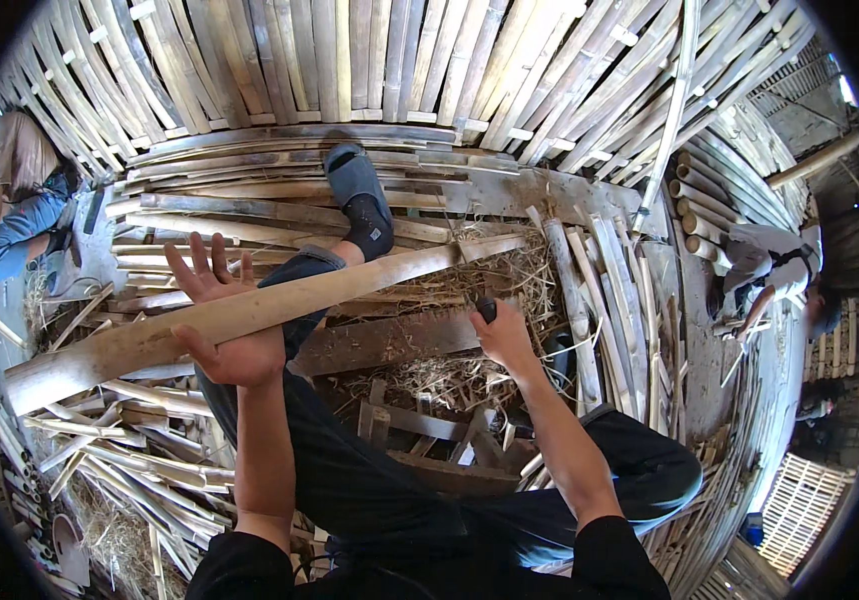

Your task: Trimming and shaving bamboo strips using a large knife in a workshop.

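A long pale split-bamboo strip slants across my lap from the lower left to the upper right. It lies over the palm of my left hand, which is turned up with the fingers spread beyond the strip and the thumb at its near edge. Closed around a short black handle is my right hand, to the right of the strip. Whatever the handle belongs to is hidden or cannot be made out. Between my hands, below the strip, runs a brown wooden board.
My sandalled foot rests on bamboo strips ahead. Shavings cover the ground beyond my right hand. Split bamboo lies in piles on both sides. A slatted bamboo wall stands ahead. People sit at far left and far right.
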`<state>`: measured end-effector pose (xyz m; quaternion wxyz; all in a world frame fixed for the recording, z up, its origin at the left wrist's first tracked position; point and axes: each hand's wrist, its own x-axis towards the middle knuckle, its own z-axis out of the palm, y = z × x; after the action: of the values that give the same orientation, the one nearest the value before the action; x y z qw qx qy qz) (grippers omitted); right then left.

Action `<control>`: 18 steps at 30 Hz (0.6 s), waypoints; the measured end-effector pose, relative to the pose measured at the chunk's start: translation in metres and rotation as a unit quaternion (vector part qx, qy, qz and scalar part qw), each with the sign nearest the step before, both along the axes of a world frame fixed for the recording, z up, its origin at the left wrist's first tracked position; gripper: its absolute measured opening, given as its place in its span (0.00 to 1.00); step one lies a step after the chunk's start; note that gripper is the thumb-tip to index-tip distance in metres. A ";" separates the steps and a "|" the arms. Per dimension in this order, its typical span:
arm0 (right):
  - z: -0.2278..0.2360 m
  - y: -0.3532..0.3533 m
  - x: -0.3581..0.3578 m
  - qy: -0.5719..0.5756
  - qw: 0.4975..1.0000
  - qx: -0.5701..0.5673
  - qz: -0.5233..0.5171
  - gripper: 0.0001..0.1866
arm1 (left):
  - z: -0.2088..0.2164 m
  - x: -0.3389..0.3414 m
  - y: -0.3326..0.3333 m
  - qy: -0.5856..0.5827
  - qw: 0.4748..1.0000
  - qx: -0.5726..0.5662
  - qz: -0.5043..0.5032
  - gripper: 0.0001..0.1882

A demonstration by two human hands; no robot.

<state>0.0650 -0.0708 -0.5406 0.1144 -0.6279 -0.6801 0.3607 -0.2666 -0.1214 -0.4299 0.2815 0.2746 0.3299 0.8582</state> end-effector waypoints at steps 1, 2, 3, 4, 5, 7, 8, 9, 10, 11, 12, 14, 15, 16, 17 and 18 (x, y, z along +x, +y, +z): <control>0.013 -0.003 -0.005 -0.028 0.996 0.059 0.063 0.13 | 0.002 -0.002 -0.003 -0.002 1.000 -0.007 0.003 0.54; 0.027 -0.012 -0.014 0.032 0.998 -0.046 0.031 0.14 | 0.004 -0.003 -0.003 0.007 1.000 0.000 -0.001 0.53; 0.058 -0.021 -0.043 0.095 0.984 -0.149 0.000 0.14 | 0.007 -0.007 -0.007 0.021 1.000 0.009 -0.003 0.52; 0.051 -0.034 -0.051 0.123 0.989 -0.045 0.064 0.15 | 0.007 -0.005 -0.005 0.018 1.000 0.010 -0.005 0.52; 0.055 -0.050 -0.062 0.121 0.978 0.098 0.141 0.16 | 0.004 -0.004 -0.002 0.006 1.000 0.017 -0.013 0.52; 0.105 -0.069 -0.103 0.154 0.982 -0.034 0.103 0.18 | 0.004 -0.007 -0.006 0.008 1.000 0.015 -0.016 0.51; 0.106 -0.076 -0.111 0.158 0.982 -0.033 0.100 0.18 | 0.001 -0.006 -0.005 -0.002 1.000 0.018 -0.020 0.51; 0.107 -0.083 -0.120 0.141 0.981 0.000 0.129 0.18 | 0.000 -0.007 -0.004 -0.011 1.000 0.018 -0.024 0.52; 0.106 -0.086 -0.126 0.124 0.979 0.034 0.159 0.19 | -0.002 -0.008 -0.004 -0.005 1.000 0.016 -0.025 0.52; 0.097 -0.083 -0.125 0.148 0.977 0.028 0.149 0.19 | -0.004 -0.009 -0.003 -0.013 1.000 0.017 -0.022 0.52; 0.087 -0.078 -0.121 0.151 0.977 0.030 0.150 0.19 | -0.004 -0.009 -0.004 -0.023 0.999 0.022 -0.019 0.51; 0.068 -0.055 -0.104 0.063 0.991 0.010 0.115 0.24 | 0.001 -0.011 -0.008 -0.020 1.000 0.016 -0.002 0.53; 0.058 -0.036 -0.086 0.055 0.995 -0.059 0.064 0.23 | 0.000 -0.010 -0.007 -0.008 1.000 0.020 -0.020 0.54; 0.047 -0.016 -0.066 0.049 0.990 -0.128 0.012 0.23 | 0.001 -0.010 -0.008 0.006 0.999 0.023 -0.037 0.55; 0.026 0.002 -0.039 0.001 0.993 -0.112 -0.030 0.18 | 0.004 -0.007 -0.007 0.003 0.999 0.027 -0.037 0.55; 0.005 0.020 -0.008 -0.052 0.991 -0.092 -0.077 0.14 | 0.007 -0.002 -0.004 0.015 0.999 0.019 -0.043 0.57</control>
<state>0.0569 -0.0508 -0.5353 0.0482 -0.7044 -0.5982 0.3792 -0.2689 -0.1254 -0.4228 0.3081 0.3070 0.3056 0.8470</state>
